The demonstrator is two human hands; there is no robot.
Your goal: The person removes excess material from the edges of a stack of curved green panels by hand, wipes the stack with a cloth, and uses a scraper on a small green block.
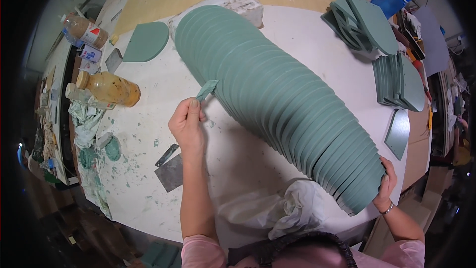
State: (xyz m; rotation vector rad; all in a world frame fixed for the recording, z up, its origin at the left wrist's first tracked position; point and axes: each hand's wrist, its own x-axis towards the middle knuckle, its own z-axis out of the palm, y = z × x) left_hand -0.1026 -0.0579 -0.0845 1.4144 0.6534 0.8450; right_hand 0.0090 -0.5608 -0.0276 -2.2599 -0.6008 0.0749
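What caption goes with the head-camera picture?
Left fingers pinch a green scrap; right fingers touch a row of green panels.

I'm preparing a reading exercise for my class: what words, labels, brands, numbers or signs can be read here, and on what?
Brown bottle: red-and-white label, print too small to read.
Small can: white-and-blue label, print too blurred to read.
No other legible text.
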